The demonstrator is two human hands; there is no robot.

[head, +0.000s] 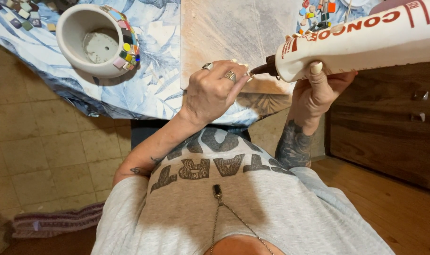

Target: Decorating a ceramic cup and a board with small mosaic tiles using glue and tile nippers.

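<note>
My right hand (319, 89) grips a large white glue bottle (361, 40) with red lettering, held on its side with its dark nozzle (264, 70) pointing left. My left hand (212, 89), wearing rings, has its fingers pinched together right at the nozzle tip; whatever small piece it holds is hidden by the fingers. Both hands hover over the near edge of a pale wooden board (224, 33). A white ceramic pot (94, 40), partly covered with coloured mosaic tiles on its rim and side, lies tilted on the table to the left.
The table has a blue-and-white leaf-patterned cloth (153, 89). Loose coloured tiles lie at the top left (23, 14) and top right (316, 14). A dark wooden cabinet (385, 127) stands at right. Tiled floor (45, 151) lies below left.
</note>
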